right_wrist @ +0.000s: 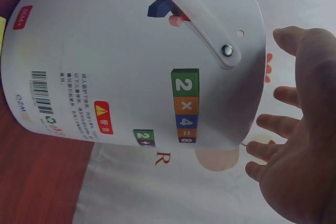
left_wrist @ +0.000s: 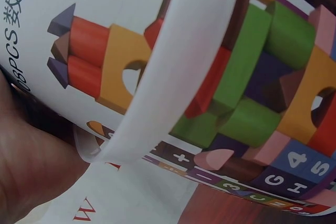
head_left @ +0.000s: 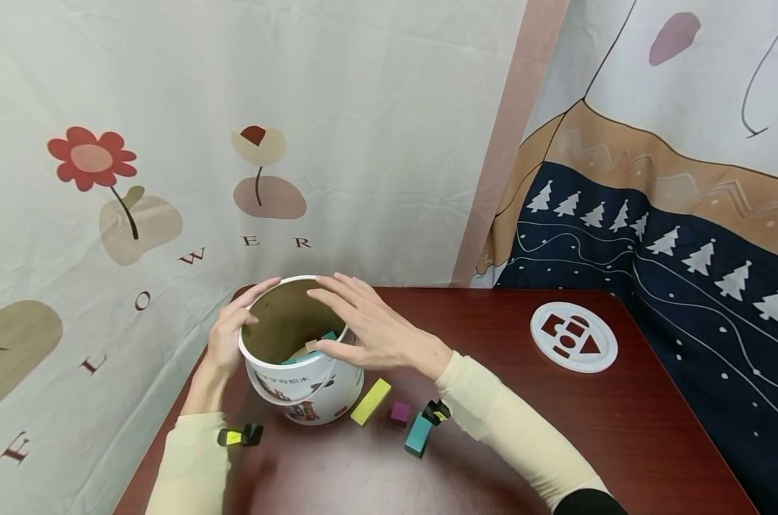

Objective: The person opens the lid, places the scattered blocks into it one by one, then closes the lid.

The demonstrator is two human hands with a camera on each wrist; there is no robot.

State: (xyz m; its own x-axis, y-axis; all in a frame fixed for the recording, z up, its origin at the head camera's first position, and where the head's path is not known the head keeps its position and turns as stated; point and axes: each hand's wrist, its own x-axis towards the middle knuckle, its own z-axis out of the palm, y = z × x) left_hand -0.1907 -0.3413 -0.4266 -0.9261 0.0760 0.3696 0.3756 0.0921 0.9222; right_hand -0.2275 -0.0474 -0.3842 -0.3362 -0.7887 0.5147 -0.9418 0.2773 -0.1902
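A white bucket with printed block pictures stands upright on the table, its mouth tipped slightly toward me in the head view. Its white handle hangs down along the front. Inside lie several wooden blocks, partly hidden by the wall. My left hand grips the bucket's left rim, thumb over the edge and fingers along the outside. At the right rim, my right hand is spread with its fingers extended over the mouth. The right wrist view shows those fingers loosely apart beside the rim.
Right of the bucket lie a yellow block, a small purple block and a teal block under the right wrist strap. A white lid with shaped holes rests at the table's back right. Printed curtains hang behind.
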